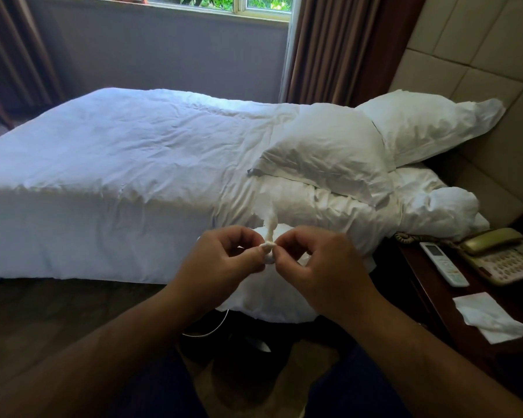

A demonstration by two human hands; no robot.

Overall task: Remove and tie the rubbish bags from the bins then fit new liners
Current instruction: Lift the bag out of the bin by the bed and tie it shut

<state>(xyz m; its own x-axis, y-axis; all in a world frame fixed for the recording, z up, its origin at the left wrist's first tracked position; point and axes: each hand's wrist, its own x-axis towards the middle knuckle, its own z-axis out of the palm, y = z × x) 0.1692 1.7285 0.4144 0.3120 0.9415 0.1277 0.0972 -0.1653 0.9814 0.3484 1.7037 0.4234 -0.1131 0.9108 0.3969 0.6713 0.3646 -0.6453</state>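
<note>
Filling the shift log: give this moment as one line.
left hand: pinches twisted white bag | right hand: pinches same bag | where: by bed

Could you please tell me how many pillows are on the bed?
3. One pillow lies on top at the centre, a second pillow behind it by the headboard, a third pillow lower, next to the bedside table. Bunched bedding beneath may hide more.
</note>
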